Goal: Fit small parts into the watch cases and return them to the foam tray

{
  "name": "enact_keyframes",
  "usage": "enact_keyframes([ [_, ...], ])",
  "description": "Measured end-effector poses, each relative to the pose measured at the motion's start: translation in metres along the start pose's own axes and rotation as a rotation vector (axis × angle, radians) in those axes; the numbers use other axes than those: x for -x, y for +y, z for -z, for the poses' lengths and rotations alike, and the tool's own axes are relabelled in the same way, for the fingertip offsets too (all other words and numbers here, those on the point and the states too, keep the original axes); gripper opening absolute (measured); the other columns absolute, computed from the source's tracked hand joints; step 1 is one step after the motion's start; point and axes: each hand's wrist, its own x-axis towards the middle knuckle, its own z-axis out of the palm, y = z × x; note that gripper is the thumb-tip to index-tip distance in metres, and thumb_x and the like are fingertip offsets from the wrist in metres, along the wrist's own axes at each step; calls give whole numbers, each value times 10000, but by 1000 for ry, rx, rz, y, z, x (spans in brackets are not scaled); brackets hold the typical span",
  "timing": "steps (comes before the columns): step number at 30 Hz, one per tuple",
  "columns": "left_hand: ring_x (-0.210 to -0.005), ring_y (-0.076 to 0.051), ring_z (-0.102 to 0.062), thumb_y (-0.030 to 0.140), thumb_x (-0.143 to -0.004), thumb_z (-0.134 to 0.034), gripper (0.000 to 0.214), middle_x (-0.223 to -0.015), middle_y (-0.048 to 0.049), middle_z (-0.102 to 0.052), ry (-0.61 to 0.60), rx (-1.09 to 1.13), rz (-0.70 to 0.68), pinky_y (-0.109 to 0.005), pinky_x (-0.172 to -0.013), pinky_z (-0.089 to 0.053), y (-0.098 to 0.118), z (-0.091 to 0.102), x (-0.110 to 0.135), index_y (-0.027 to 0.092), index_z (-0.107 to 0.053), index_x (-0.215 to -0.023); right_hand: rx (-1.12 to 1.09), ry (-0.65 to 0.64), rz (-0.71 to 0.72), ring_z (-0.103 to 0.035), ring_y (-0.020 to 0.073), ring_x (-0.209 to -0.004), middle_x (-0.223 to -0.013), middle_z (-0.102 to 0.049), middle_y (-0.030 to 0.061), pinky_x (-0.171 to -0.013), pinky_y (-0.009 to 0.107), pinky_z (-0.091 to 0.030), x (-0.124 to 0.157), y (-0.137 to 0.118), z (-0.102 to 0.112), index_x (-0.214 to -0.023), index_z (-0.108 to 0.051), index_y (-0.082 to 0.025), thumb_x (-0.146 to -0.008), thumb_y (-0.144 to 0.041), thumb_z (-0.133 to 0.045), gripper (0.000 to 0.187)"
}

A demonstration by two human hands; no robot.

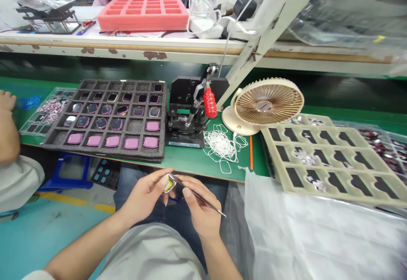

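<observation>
Over my lap, my left hand (144, 195) is closed around a small watch case (169, 184) with a pale rim and yellow and dark parts inside. My right hand (202, 206) pinches thin dark tweezers (208, 203), whose tip reaches the open side of the case. The back end of the tweezers sticks out to the lower right. Fingers partly hide the case. Ahead on the bench, a dark foam tray (133, 125) holds several pink watch cases (112, 141) and dark-faced ones. White ring gaskets (221, 144) lie in a tangled heap beyond my right hand.
A black toggle press (186, 125) with a red handle (210, 103) stands beside the tray. Right of it are a beige fan (267, 102), an orange stick (251, 153) and a cream compartment tray (330, 157). White sheeting (302, 229) drapes at right. Another person's arm (8, 131) is at left.
</observation>
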Motion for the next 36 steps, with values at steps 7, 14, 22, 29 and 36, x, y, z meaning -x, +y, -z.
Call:
enact_keyframes([
  [7,-727,-173,-684,433,-892,-817,529,-932,-87,-761,-8,114,18,-276,-590,-569,2,-2,1,139,-715,-1320,161,-54,175,-751,285,-1180,-1260,-774,84,-1026,481,-644,5,0,3,-1227,-780,-265,-894,59,-690,474],
  [14,-584,-106,-617,444,-875,-833,550,-874,-53,-756,22,71,38,-257,-571,-560,9,-2,5,137,-730,-1320,235,-132,281,-730,326,-1228,-1297,-759,120,-1052,528,-635,7,0,0,-1284,-750,-210,-874,108,-668,526],
  [22,-615,-121,-613,491,-868,-822,597,-850,-63,-753,53,39,41,-247,-551,-555,7,-5,7,116,-727,-1324,253,-133,297,-739,321,-1219,-1302,-761,118,-1010,490,-667,7,-4,2,-1270,-757,-207,-884,97,-657,501],
  [29,-585,-109,-595,451,-910,-787,504,-842,-49,-758,105,-23,19,-248,-563,-558,6,-8,8,161,-746,-1320,269,-162,295,-706,333,-1278,-1357,-739,92,-1032,531,-654,12,2,4,-1343,-741,-288,-912,58,-654,560],
  [36,-653,-166,-690,369,-860,-860,504,-832,-72,-783,-15,254,79,-292,-595,-587,5,-4,4,148,-753,-1299,213,-77,289,-710,340,-1271,-1335,-753,80,-1006,546,-662,19,11,1,-1316,-756,-315,-913,65,-633,567],
])
